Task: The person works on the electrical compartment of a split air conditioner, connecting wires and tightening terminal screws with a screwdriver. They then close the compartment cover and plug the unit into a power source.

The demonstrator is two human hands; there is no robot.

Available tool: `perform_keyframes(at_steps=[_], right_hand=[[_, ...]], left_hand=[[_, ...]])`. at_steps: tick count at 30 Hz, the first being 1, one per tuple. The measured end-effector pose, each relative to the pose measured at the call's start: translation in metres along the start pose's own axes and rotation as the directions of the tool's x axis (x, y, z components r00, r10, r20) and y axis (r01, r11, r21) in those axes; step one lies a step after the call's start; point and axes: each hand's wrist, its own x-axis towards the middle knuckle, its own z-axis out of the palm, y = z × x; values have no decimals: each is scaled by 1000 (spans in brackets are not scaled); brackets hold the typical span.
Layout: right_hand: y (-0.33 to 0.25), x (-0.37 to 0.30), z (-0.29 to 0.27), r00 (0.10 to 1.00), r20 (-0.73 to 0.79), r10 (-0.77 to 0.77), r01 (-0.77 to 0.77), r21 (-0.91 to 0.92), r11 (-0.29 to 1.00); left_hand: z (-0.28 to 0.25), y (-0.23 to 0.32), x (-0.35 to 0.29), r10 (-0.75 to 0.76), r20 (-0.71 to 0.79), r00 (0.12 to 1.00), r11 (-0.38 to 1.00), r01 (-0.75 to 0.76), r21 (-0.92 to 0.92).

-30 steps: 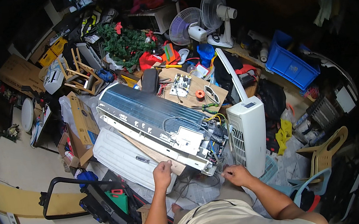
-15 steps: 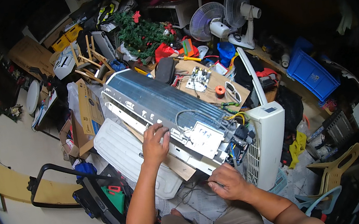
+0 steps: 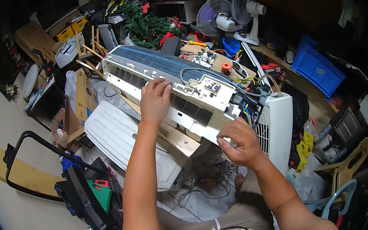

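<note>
An opened split air conditioner indoor unit (image 3: 131,85) lies slantwise before me, tilted up toward me. Its dark finned coil (image 3: 135,57) shows along the top, and dark outlet slots run along the white front edge. My left hand (image 3: 155,101) is hooked over the middle of that edge. At the right end my right hand (image 3: 240,142) pinches the white casing corner. A small display board (image 3: 212,86) is fixed above the edge, beside loose wires and a grey cable. The white front cover (image 3: 279,125) with a grille stands to the right of the unit.
Behind the unit, a board holds a circuit board (image 3: 205,58) and an orange spool (image 3: 226,66). A white ribbed lid (image 3: 121,139) lies below left. Two fans (image 3: 245,14) stand at the back, and a blue crate (image 3: 318,65) is at the right. Cables cross the floor.
The air conditioner unit's front edge has been tipped up, so its outlet slots now show. Both my hands have risen with it, the right one most. My view has also shifted a little.
</note>
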Motion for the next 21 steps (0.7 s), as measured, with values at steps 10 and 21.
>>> perform_keyframes(at_steps=[10,21], right_hand=[[16,-23,-17,882,-102,460,-187,820,541],[-1,-201,-21,711,246,659,-637,622,455]], left_hand=[[-6,4,-5,-16,62,998,996,10,94],[6,93,-82,-295,255,921,840,377,-391]])
